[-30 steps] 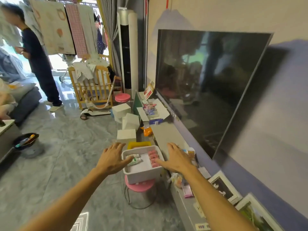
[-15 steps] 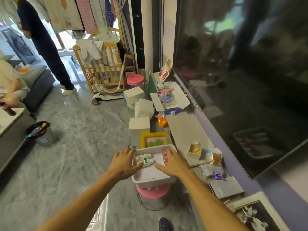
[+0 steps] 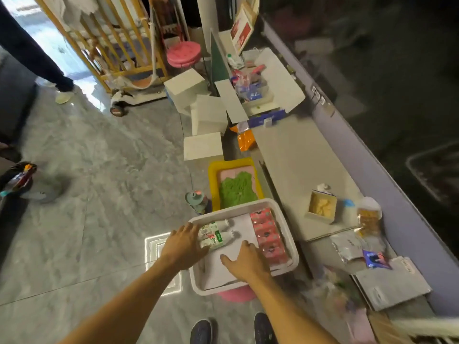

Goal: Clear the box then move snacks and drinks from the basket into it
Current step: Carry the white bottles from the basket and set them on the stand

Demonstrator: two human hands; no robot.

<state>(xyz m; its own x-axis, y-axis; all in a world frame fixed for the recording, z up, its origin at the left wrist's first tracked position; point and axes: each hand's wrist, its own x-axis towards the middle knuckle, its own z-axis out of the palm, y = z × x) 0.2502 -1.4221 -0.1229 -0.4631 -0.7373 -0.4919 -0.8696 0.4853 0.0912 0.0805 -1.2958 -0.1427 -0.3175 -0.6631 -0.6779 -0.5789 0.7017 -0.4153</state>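
A white plastic basket [image 3: 290, 244] sits on a pink stool [image 3: 237, 295] in front of me. Inside it lie small white drink bottles with green labels [image 3: 217, 234] on the left, a row of red snack packs [image 3: 268, 234] on the right, and white paper [image 3: 244, 225] on the bottom. My left hand [image 3: 183, 247] rests over the basket's left rim with its fingers on the bottles. My right hand [image 3: 246, 261] lies flat with spread fingers on the paper inside the basket, next to the red packs. Which container is the box, I cannot tell.
A yellow tray [image 3: 213, 180] with a pink and green mat stands just beyond the basket. White boxes [image 3: 203, 145] sit on the floor behind it. A low TV bench [image 3: 298, 155] on the right holds snack packets [image 3: 370, 219], a small carton [image 3: 321, 203] and a picture frame. A person's legs [image 3: 32, 53] stand far left.
The camera has tilted down and closed in on the basket. Both hands slid from the basket's rims into it; the left now touches the bottles, the right lies on the paper.
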